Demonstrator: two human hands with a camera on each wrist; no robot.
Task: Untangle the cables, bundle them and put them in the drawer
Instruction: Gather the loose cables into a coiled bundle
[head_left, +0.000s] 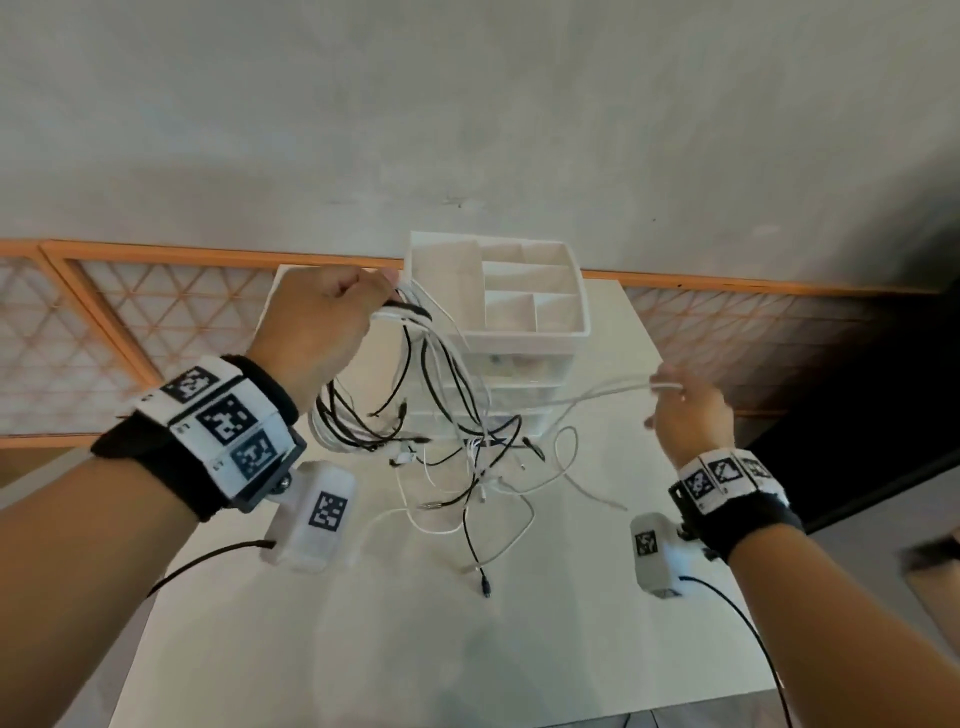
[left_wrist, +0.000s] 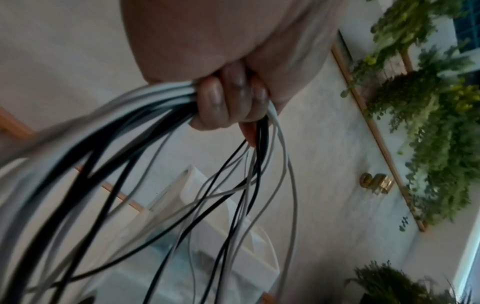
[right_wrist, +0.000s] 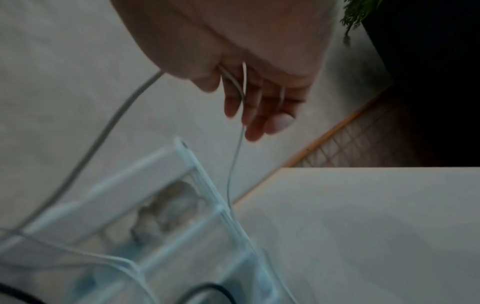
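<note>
A tangle of black and white cables (head_left: 457, 431) hangs above the white table (head_left: 415, 649). My left hand (head_left: 332, 322) is raised at the left and grips a bunch of these cables (left_wrist: 145, 115), fingers (left_wrist: 221, 100) curled round them. To the right, my right hand (head_left: 685, 410) holds one white cable (head_left: 613, 392) that runs back to the tangle; in the right wrist view this white cable (right_wrist: 235, 156) passes through its fingers (right_wrist: 259, 111). Loose cable ends (head_left: 483, 582) lie on the table. A white drawer unit (head_left: 498, 322) stands behind the tangle, its drawers closed.
The drawer unit has an open compartment tray (head_left: 524, 291) on top. An orange-framed lattice panel (head_left: 130, 322) runs behind the table along a pale wall. Green plants (left_wrist: 436, 123) hang on the wall at the side. The table's near half is bare.
</note>
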